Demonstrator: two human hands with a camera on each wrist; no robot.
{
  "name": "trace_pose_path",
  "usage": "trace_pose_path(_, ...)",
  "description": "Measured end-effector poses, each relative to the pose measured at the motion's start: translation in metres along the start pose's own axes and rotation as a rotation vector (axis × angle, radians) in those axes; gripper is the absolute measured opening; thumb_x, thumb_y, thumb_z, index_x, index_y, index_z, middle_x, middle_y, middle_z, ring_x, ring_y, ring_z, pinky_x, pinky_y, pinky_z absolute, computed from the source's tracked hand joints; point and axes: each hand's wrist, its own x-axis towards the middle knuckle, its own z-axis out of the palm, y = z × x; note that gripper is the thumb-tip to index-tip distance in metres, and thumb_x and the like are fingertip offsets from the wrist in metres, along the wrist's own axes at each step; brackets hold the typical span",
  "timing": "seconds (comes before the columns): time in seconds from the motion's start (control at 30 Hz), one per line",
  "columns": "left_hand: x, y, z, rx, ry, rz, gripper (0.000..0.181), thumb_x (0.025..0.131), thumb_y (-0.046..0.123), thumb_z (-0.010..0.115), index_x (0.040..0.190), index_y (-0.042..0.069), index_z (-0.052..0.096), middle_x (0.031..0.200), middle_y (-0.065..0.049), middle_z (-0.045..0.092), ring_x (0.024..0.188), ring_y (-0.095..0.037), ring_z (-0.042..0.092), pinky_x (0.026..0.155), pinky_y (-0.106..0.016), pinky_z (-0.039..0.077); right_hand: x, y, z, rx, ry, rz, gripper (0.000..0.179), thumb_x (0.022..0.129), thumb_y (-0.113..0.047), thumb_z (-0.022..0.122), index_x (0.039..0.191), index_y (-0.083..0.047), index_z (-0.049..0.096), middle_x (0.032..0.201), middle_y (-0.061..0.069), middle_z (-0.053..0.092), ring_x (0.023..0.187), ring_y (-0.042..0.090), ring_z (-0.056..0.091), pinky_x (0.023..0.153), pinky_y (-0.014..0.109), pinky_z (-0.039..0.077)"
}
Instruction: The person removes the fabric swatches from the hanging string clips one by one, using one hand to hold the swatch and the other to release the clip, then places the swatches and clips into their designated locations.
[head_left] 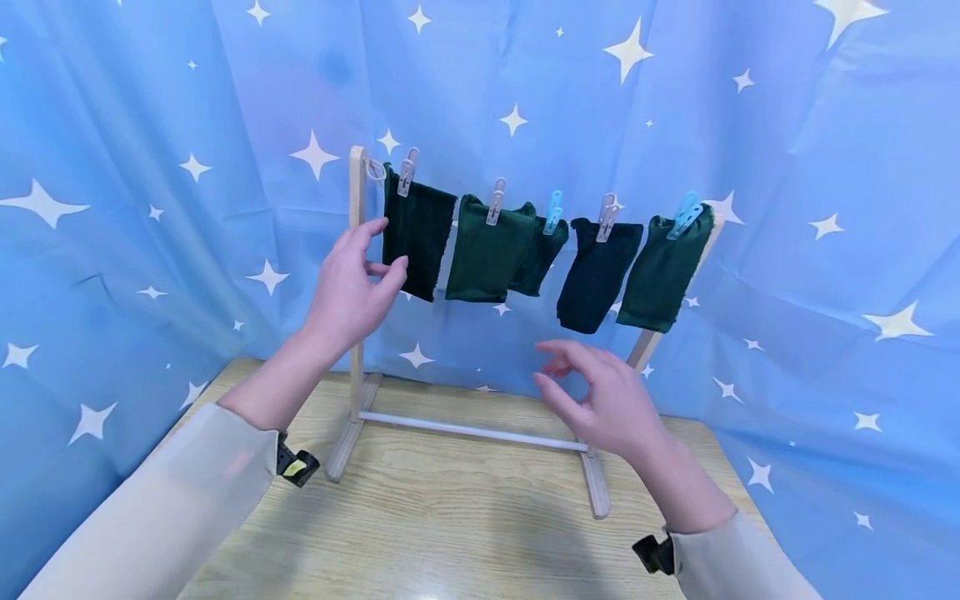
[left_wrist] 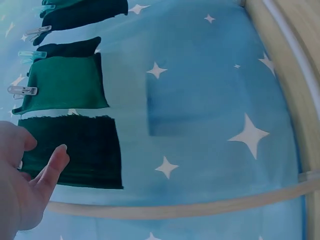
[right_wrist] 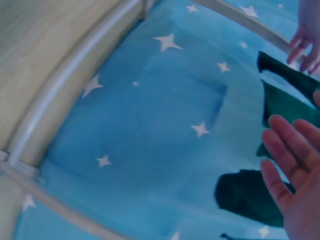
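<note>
My left hand (head_left: 352, 279) is up at the left end of the rack, thumb and forefinger well parted in front of the first cloth (head_left: 423, 242), with nothing pinched between them; whether a fingertip brushes the fabric I cannot tell. My right hand (head_left: 600, 396) hangs in the air below the fourth cloth (head_left: 600, 279), its fingers loosely bent and holding nothing. The first cloth hangs just beside the top of the left post (head_left: 357, 275), under a clear clip (head_left: 407, 172) set near the middle of its top edge. To straighten it well, I'd pinch its outer edge lightly near a lower corner and draw it straight down, since a sideways tug would likely twist it on that single clip. If I work the clip instead, I'd steady the line (head_left: 375, 169) near the post with my other hand so the row doesn't bounce. Further along, the third cloth (head_left: 546, 258) sits partly behind the right edge of the second cloth (head_left: 487, 258), so those two want easing apart at the top before smoothing. The fifth cloth (head_left: 663, 275) is by the right post (head_left: 647, 346). The rack stands toward the back edge of the table (head_left: 420, 517), and looks light enough to shift, so I'd keep any pull gentle.
</note>
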Motion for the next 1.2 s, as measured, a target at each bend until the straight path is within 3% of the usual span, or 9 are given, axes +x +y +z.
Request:
trace_pose_path(0.1, 0.003, 0.006, 0.001, -0.016, 0.014, -0.032, 0.064, 0.111, 0.021, 0.064, 0.168, 0.005, 0.040, 0.169, -0.018, 0.046, 0.107, -0.032, 0.081, 0.089, -0.049, 0.067, 0.015, -0.007, -0.007, 0.027, -0.007, -0.001, 0.039, 0.102, -0.027, 0.078, 0.139, -0.015, 0.072, 0.105, -0.001, 0.082, 0.099, 0.018, 0.077, 0.080, 0.041, 0.063)
trace_pose_path(0.2, 0.005, 0.012, 0.003, -0.045, 0.008, -0.067, 0.068, 0.112, 0.020, 0.063, 0.172, 0.007, 0.033, 0.174, -0.013, 0.042, 0.101, -0.031, 0.082, 0.084, -0.038, 0.067, 0.031, -0.015, -0.015, 0.047, -0.008, -0.016, 0.039, 0.103, -0.027, 0.077, 0.139, -0.014, 0.071, 0.104, -0.001, 0.082, 0.100, 0.018, 0.078, 0.085, 0.045, 0.065)
trace_pose_path(0.33, 0.010, 0.020, 0.006, -0.140, -0.017, -0.123, 0.071, 0.113, 0.020, 0.061, 0.174, 0.011, 0.027, 0.178, -0.007, 0.039, 0.098, -0.031, 0.083, 0.075, -0.024, 0.065, 0.054, -0.029, -0.021, 0.070, -0.007, -0.034, 0.037, 0.105, -0.029, 0.075, 0.139, -0.015, 0.072, 0.103, -0.003, 0.081, 0.098, 0.015, 0.077, 0.083, 0.041, 0.064)
trace_pose_path(0.5, 0.020, 0.026, 0.010, -0.291, -0.048, -0.204, 0.071, 0.114, 0.021, 0.060, 0.175, 0.014, 0.022, 0.176, -0.010, 0.038, 0.106, -0.030, 0.083, 0.080, -0.029, 0.067, 0.086, -0.050, -0.029, 0.063, -0.010, -0.038, 0.035, 0.107, -0.030, 0.072, 0.139, -0.016, 0.072, 0.100, -0.002, 0.079, 0.086, 0.013, 0.073, 0.073, 0.036, 0.059)
trace_pose_path(0.7, 0.027, 0.029, 0.012, -0.437, -0.034, -0.253, 0.065, 0.115, 0.022, 0.058, 0.172, 0.014, 0.027, 0.168, -0.011, 0.048, 0.103, -0.031, 0.083, 0.079, -0.030, 0.067, 0.123, -0.070, -0.038, 0.096, -0.010, -0.016, 0.034, 0.109, -0.027, 0.067, 0.139, -0.013, 0.072, 0.106, 0.003, 0.079, 0.082, 0.016, 0.072, 0.076, 0.039, 0.058)
trace_pose_path(0.9, 0.031, 0.029, 0.014, -0.426, 0.035, -0.226, 0.059, 0.115, 0.024, 0.060, 0.167, 0.011, 0.037, 0.144, -0.014, 0.064, 0.087, -0.023, 0.084, 0.073, -0.025, 0.066, 0.152, -0.086, -0.043, 0.049, 0.018, -0.010, 0.034, 0.110, -0.029, 0.063, 0.138, -0.012, 0.073, 0.107, 0.005, 0.078, 0.076, 0.018, 0.067, 0.075, 0.038, 0.058)
trace_pose_path(1.03, 0.031, 0.029, 0.012, -0.391, 0.089, -0.211, 0.043, 0.115, 0.024, 0.061, 0.152, 0.005, 0.053, 0.128, -0.018, 0.067, 0.069, -0.013, 0.081, 0.065, -0.024, 0.064, 0.166, -0.094, -0.043, 0.048, 0.057, -0.002, 0.034, 0.110, -0.029, 0.060, 0.136, -0.012, 0.074, 0.104, 0.005, 0.078, 0.072, 0.020, 0.064, 0.075, 0.037, 0.056)
trace_pose_path(1.2, 0.031, 0.027, 0.007, -0.379, 0.131, -0.208, 0.027, 0.115, 0.021, 0.061, 0.132, 0.001, 0.063, 0.128, -0.019, 0.070, 0.065, -0.010, 0.079, 0.061, -0.024, 0.063, 0.179, -0.099, -0.042, 0.043, 0.097, 0.026, 0.033, 0.110, -0.026, 0.057, 0.134, -0.011, 0.074, 0.107, 0.006, 0.080, 0.065, 0.024, 0.058, 0.070, 0.035, 0.052)
